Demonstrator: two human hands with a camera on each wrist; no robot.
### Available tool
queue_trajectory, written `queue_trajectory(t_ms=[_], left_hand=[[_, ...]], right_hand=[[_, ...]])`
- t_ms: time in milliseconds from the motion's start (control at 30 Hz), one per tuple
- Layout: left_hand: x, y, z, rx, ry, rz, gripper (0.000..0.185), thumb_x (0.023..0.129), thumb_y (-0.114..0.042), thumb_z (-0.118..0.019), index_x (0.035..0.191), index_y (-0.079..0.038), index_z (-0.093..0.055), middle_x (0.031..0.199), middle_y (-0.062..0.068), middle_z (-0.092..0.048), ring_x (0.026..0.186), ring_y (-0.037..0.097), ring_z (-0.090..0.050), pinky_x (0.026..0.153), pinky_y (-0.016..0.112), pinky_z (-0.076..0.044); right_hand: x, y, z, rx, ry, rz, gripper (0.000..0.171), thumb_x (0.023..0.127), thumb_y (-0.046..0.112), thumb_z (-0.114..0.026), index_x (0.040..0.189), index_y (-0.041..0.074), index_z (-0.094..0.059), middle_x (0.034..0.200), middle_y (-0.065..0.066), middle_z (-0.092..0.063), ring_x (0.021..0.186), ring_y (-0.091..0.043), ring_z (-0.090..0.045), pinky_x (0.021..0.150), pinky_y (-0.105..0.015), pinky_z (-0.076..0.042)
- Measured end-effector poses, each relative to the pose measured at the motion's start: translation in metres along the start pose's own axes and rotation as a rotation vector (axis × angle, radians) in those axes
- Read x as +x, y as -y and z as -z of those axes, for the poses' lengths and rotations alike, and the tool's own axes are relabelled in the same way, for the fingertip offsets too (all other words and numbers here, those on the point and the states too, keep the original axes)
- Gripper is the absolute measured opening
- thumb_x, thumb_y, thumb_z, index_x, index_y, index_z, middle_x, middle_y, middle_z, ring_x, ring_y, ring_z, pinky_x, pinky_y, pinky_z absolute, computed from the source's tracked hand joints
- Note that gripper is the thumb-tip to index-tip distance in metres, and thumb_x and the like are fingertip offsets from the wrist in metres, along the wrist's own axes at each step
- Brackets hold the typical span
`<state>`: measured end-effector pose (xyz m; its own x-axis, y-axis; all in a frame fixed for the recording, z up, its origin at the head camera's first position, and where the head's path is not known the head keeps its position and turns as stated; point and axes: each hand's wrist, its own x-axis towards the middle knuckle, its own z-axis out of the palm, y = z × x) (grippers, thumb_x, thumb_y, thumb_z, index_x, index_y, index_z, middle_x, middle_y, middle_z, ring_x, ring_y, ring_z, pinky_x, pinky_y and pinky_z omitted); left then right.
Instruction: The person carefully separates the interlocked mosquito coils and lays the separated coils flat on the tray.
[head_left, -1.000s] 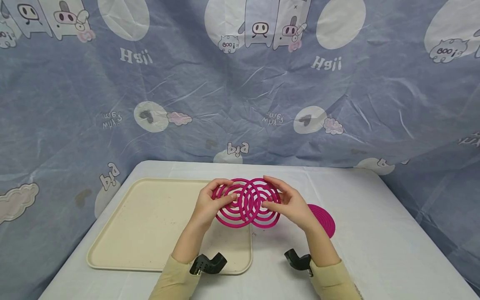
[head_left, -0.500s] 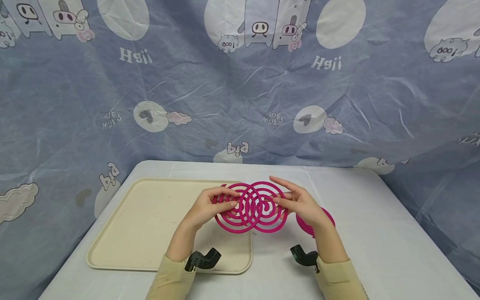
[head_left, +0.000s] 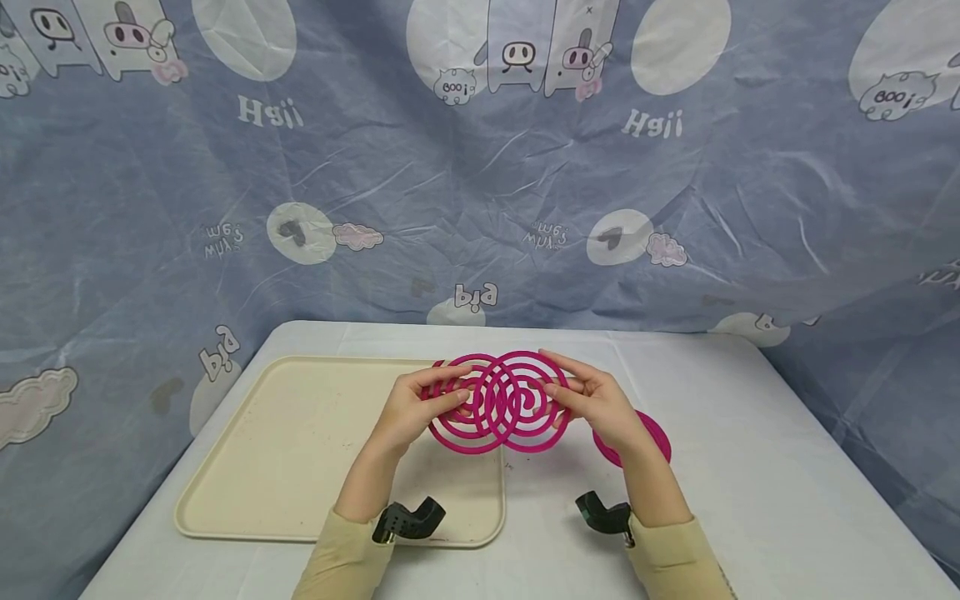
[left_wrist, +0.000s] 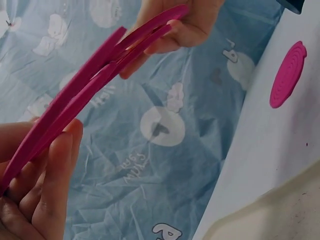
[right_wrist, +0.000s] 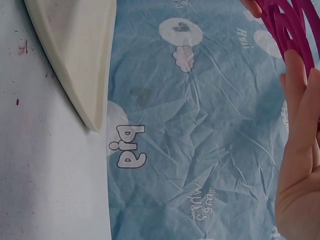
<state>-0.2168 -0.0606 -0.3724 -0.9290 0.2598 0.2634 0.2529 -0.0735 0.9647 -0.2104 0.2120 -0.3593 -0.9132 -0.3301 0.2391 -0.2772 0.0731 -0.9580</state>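
Observation:
Two magenta spiral coils are interlocked and held above the white table [head_left: 750,467]. My left hand [head_left: 444,397] pinches the left coil [head_left: 456,433] at its rim. The rim of the right coil [head_left: 534,442] is pinched by my right hand [head_left: 564,392]. The left wrist view shows the coils [left_wrist: 100,75] edge-on between my left fingers [left_wrist: 52,170] and the right hand [left_wrist: 187,25]. A corner of the coil [right_wrist: 292,30] sits above my right fingers [right_wrist: 300,150] in the right wrist view. A third pink coil [head_left: 651,433] lies flat on the table behind my right wrist.
A cream tray [head_left: 285,450] lies on the table's left half, its right edge under the held coils. A blue printed cloth [head_left: 480,183] hangs behind and around the table. Bare table surface stretches to the right.
The right coil slid a little to the right against the left one, then both hands lifted the pair slightly. The coil on the table has not moved.

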Motion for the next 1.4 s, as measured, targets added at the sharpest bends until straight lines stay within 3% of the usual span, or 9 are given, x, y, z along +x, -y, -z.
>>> queue_trajectory(t_ms=[267,400,500,600,700,867,1000,1133,1400], left_hand=[[0.001,0.002,-0.012,-0.114,-0.204,-0.023,0.034,0.082,-0.008,-0.072,0.115,-0.003,-0.067,0.107,0.013,-0.063,0.086,0.017,-0.065,0.078,0.030,-0.054],[0.002,0.003,-0.021,-0.183,-0.316,-0.061,0.033,0.083,-0.008,-0.071,0.115,-0.003,-0.067,0.107,0.014,-0.063,0.090,0.018,-0.066,0.079,0.030,-0.054],[0.002,0.003,-0.026,-0.237,-0.362,-0.091,0.033,0.083,-0.009,-0.071,0.115,-0.002,-0.066,0.108,0.014,-0.062,0.094,0.019,-0.066,0.079,0.031,-0.053],[0.001,0.002,-0.025,-0.238,-0.323,-0.125,0.031,0.084,-0.007,-0.070,0.114,0.001,-0.065,0.108,0.015,-0.063,0.095,0.021,-0.066,0.080,0.033,-0.053],[-0.001,0.001,-0.017,-0.154,-0.198,-0.132,0.029,0.084,-0.006,-0.070,0.111,0.001,-0.065,0.108,0.013,-0.064,0.091,0.018,-0.065,0.078,0.032,-0.054],[-0.003,-0.003,0.000,-0.002,0.019,-0.120,0.029,0.080,-0.004,-0.073,0.109,-0.001,-0.067,0.108,0.010,-0.064,0.081,0.017,-0.058,0.067,0.022,-0.054],[-0.003,-0.004,0.006,0.033,0.106,-0.096,0.032,0.079,-0.001,-0.073,0.110,0.001,-0.067,0.107,0.013,-0.065,0.090,0.028,-0.062,0.068,0.024,-0.054],[-0.003,-0.004,0.005,0.034,0.085,-0.062,0.036,0.079,-0.003,-0.074,0.114,-0.001,-0.066,0.110,0.013,-0.064,0.096,0.036,-0.062,0.074,0.032,-0.056],[-0.003,-0.002,0.000,-0.028,-0.022,-0.064,0.041,0.079,-0.001,-0.073,0.119,-0.003,-0.064,0.116,0.014,-0.059,0.099,0.030,-0.061,0.077,0.036,-0.055]], right_hand=[[0.001,0.002,-0.011,0.104,-0.152,0.026,0.053,0.092,0.007,-0.060,0.141,0.002,-0.041,0.090,-0.003,-0.071,0.065,-0.016,-0.067,0.067,-0.033,-0.057],[0.003,0.001,-0.020,0.186,-0.244,0.088,0.052,0.092,0.005,-0.059,0.140,0.000,-0.040,0.095,-0.001,-0.071,0.074,-0.014,-0.069,0.067,-0.031,-0.056],[0.004,0.001,-0.026,0.220,-0.297,0.126,0.052,0.092,0.003,-0.058,0.140,-0.001,-0.040,0.094,0.000,-0.071,0.077,-0.013,-0.069,0.068,-0.030,-0.056],[0.004,0.001,-0.027,0.198,-0.298,0.143,0.052,0.092,0.003,-0.057,0.140,0.000,-0.039,0.092,0.002,-0.070,0.078,-0.012,-0.069,0.069,-0.030,-0.056],[0.002,0.002,-0.021,0.136,-0.257,0.142,0.053,0.092,0.003,-0.058,0.141,0.002,-0.039,0.091,0.001,-0.070,0.079,-0.013,-0.068,0.072,-0.030,-0.055],[-0.002,0.004,-0.006,0.066,-0.099,0.146,0.059,0.089,-0.002,-0.061,0.142,0.005,-0.036,0.089,-0.004,-0.069,0.078,-0.016,-0.068,0.073,-0.031,-0.055],[-0.004,0.005,0.001,0.047,0.032,0.118,0.058,0.086,-0.004,-0.062,0.139,0.003,-0.039,0.093,-0.009,-0.069,0.079,-0.021,-0.068,0.070,-0.034,-0.056],[-0.005,0.005,0.001,0.020,0.037,0.097,0.057,0.086,-0.002,-0.064,0.138,0.001,-0.042,0.094,-0.013,-0.070,0.078,-0.022,-0.069,0.069,-0.035,-0.057],[-0.003,0.003,-0.005,0.000,-0.071,0.123,0.056,0.087,0.000,-0.064,0.138,0.001,-0.044,0.091,-0.009,-0.071,0.077,-0.018,-0.068,0.068,-0.033,-0.057]])
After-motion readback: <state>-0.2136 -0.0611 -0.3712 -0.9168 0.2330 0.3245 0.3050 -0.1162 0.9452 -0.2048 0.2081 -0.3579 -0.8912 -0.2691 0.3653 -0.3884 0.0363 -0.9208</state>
